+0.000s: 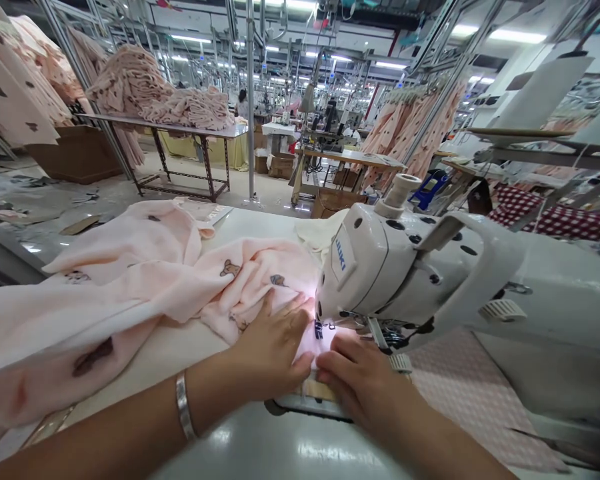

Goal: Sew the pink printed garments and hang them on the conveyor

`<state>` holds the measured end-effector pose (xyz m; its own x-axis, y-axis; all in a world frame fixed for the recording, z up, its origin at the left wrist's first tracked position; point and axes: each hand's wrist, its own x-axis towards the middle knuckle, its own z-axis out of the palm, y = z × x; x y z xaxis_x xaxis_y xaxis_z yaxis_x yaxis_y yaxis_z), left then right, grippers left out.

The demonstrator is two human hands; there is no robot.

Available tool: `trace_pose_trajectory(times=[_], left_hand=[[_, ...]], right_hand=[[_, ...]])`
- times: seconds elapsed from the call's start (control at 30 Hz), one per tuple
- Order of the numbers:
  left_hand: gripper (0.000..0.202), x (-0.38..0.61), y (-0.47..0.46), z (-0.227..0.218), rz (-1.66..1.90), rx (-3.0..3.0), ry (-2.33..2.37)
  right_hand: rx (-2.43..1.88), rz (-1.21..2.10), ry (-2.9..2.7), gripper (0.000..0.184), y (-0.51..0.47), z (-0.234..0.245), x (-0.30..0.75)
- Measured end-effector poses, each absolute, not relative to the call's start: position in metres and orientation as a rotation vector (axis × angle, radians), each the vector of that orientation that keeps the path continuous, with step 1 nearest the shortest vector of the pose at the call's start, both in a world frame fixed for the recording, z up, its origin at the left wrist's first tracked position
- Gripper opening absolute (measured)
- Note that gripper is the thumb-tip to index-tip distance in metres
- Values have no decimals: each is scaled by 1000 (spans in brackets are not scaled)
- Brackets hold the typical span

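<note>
A pale pink fleece garment printed with small bears lies bunched across the white sewing table. My left hand lies flat on the fabric, fingers stretched toward the needle. My right hand presses the cloth just in front of the presser foot, fingers together and flat. A small dark label sits on the fabric under the lamp. The white sewing machine rises right behind both hands. A silver bangle circles my left wrist.
A pink patterned cloth lies under the machine at right. Behind, a metal table carries stacks of pink garments; more hang on racks at right. Cardboard boxes, other workstations and a distant person fill the hall.
</note>
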<state>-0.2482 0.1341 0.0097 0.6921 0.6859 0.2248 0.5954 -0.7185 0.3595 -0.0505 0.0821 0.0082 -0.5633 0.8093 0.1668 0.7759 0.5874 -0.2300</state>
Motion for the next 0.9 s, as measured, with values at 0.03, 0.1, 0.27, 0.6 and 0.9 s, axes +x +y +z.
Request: trace_pose_trajectory(times=[0.03,0.1,0.27,0.6,0.9], left_hand=[[32,-248,132,10,513,2656,1010],[27,-247,127,11,506,2673,995],[28,-248,122,14,512,2698,1010],[17,-248,127,12,637,2777,682],[19,-248,126,11,716,2748,675]], right_hand=[[-1311,214,-2561,16,80,7,-50],[-1320,259,-2537,16,75,5,-51],[-1318,326,-2471,16,69,-2,-51],[-1364,622,-1947,23,81,-1,-44],[-1423,446,-1809,40,91,-6,-33]])
